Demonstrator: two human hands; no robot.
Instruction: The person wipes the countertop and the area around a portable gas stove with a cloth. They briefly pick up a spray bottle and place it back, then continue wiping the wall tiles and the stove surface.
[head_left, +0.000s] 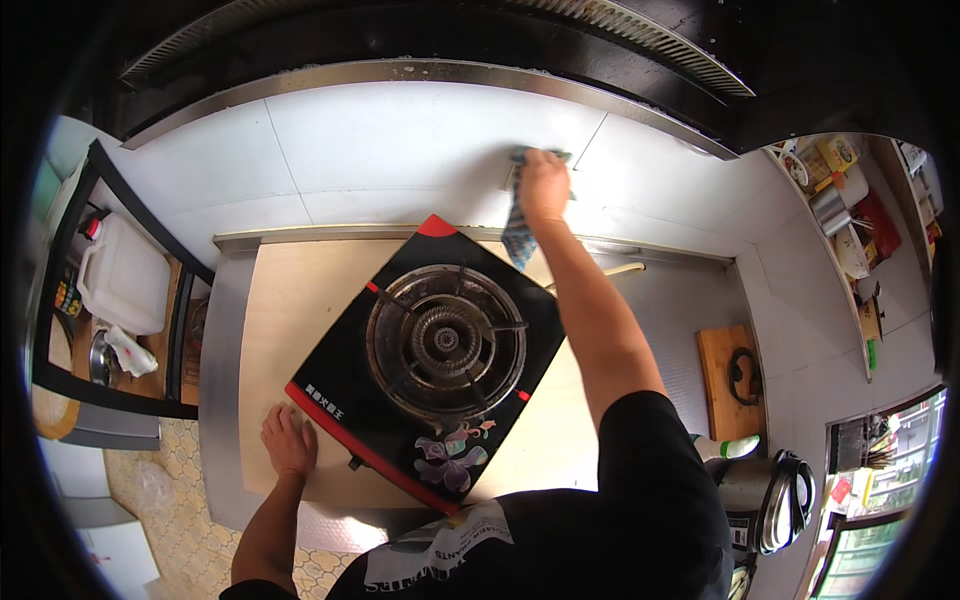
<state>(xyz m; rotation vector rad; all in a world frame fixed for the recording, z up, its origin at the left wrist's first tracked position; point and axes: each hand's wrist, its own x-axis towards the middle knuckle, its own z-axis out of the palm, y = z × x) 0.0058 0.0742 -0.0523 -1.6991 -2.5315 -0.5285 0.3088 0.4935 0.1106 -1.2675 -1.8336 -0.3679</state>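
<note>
My right hand (545, 187) presses a blue-green patterned cloth (519, 238) against the white tiled wall (405, 150) behind the counter. The cloth's lower end hangs down beneath my fingers. My left hand (291, 442) rests on a light wooden board (277, 322), fingers somewhat bent, beside the red front edge of a gas stove. That single-burner gas stove (337, 352) sits turned at an angle on the board. Its black top bears a flower pattern and writing, and a round metal burner (447, 340) with a pan support is set in it.
A black range hood (420, 37) overhangs the wall. At right are a cutting board (716, 375), an electric pressure cooker (765, 502) and a loaded wall shelf (851, 277). A yellowish hose (611, 271) lies behind the stove. At left, a black-framed rack holds a white plastic jug (127, 277).
</note>
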